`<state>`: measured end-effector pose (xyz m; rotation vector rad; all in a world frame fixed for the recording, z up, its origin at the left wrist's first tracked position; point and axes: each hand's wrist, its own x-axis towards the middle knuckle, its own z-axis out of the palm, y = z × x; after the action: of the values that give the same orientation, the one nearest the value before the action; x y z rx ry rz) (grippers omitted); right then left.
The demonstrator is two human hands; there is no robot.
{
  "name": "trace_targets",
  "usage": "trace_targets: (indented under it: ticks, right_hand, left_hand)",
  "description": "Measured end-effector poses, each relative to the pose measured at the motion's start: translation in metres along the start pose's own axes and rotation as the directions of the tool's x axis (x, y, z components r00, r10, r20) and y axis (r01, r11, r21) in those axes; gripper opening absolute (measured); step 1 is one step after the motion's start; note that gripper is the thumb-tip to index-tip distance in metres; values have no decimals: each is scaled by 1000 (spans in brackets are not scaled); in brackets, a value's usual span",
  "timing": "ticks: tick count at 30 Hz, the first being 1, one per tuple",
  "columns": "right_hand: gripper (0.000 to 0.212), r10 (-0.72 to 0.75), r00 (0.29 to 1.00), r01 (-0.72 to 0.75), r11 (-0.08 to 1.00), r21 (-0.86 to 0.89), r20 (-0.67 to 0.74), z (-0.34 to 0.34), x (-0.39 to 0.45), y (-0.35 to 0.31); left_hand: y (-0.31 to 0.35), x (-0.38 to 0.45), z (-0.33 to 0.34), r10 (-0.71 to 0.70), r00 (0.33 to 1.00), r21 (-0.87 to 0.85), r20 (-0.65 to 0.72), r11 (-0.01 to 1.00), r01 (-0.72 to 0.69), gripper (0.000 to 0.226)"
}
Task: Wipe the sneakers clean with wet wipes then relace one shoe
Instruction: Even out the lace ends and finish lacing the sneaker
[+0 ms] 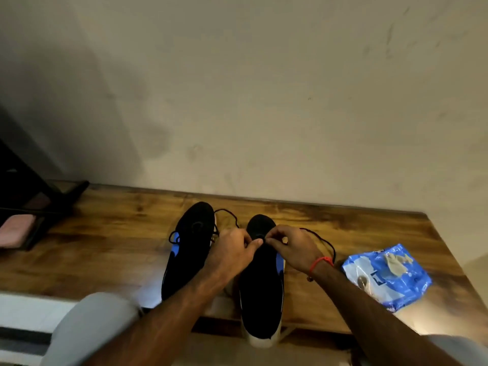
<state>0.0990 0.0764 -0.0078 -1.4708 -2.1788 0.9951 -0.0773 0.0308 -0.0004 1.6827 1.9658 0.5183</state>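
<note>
A blue wet-wipe pack (386,276) lies on the table (105,247) at right, crumpled wipes on top; two black sneakers stand side by side, toes toward the wall, heels toward the person; left hand (233,249) and right hand (289,247) pinch the black lace (324,241) over the right sneaker (260,294); the left sneaker (188,249) stands just beside.
</note>
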Motion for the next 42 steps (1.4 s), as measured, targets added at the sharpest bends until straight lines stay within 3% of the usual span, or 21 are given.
trace_targets:
  ticks: [4,11,16,20,26,33,38,42]
  right_hand:
    - [4,78,996,-76,996,36,-39,24,7,12]
    - [9,152,985,-151,988,16,-78,41,15,8]
    - [20,171,979,-179,981,-70,-106,50,13,8]
    - [23,195,970,-200,979,-24,-145,52,13,8]
    - [22,242,953,-244,970,12,-183,57,16,4]
    - [23,286,951,-271,954,127,-120,55,15,7]
    - [26,262,961,-253,962,103,-90,59,14,7]
    - [32,256,964,-245,961,132,-75,57,16,7]
  left_hand:
    - [0,6,14,-48,997,125,61,991,40,43]
    - [-5,11,12,-37,994,204,104,979,15,27]
    - [-10,8,9,-47,997,141,64,989,37,27]
    - [-15,7,9,-27,998,1,55,1000,27,21]
    - [-13,2,11,7,1000,-50,21,999,-6,23]
    - [-10,3,-1,-104,988,-148,116,982,120,22]
    - [-11,-4,-6,-242,909,-189,341,929,318,69]
    - [-17,-8,-3,-207,916,-322,344,890,322,78]
